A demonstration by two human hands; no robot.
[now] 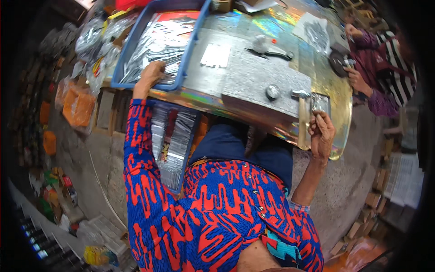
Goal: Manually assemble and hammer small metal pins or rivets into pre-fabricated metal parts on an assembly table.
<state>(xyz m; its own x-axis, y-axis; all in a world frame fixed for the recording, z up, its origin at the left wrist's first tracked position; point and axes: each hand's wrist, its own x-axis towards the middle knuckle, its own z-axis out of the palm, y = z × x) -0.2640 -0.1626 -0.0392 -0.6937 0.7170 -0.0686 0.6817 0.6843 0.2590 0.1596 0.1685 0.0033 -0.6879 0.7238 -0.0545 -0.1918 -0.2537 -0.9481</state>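
My left hand (152, 75) reaches over the near edge of a blue plastic tray (192, 41) heaped with thin, shiny metal strips (165, 38). Its fingers curl down among the strips, and what they grip is hidden. On the right, my right hand (322, 136) has thumb and fingers pinched together by a small rectangular metal dish (321, 100); I cannot make out what is between them. Beside that hand lies a hammer (304, 121), its handle toward me. Its head is at the right end of a grey block (253, 75), where a round metal piece (273, 92) also sits.
Short pale strips (215, 55) lie in a row left of the block. Behind it is a black-handled tool (272, 54). A second tray of strips (174, 140) stands below the table edge by my left arm. Another person's hand (357, 80) works at the table's right.
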